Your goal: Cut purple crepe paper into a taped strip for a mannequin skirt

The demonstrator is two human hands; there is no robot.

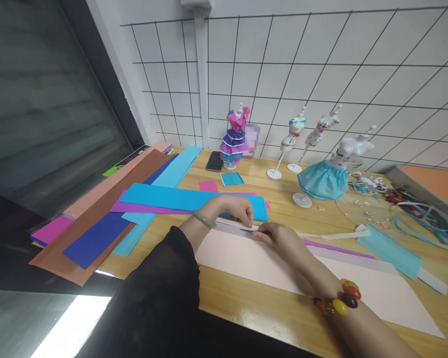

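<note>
A long sheet of pale pink paper [239,253] lies across the table in front of me, with a lilac band along its far edge. A narrow white strip [321,236] runs along that edge and off to the right. My left hand [236,208] is closed at the strip's left part, its fingertips curled down. Just right of it, my right hand [278,236] pinches at the same strip over the paper's edge. A thin dark line shows by its fingertips; I cannot make out what it is. Behind my left hand lies a bright blue folded paper strip [164,196].
Coloured paper strips [97,214] are stacked at left. Behind stand a mini dress form in a ruffled dress [233,144], one in a blue skirt [323,179] and two barer ones. A phone [214,161], light blue crepe paper [390,251] and beads [369,184] lie around.
</note>
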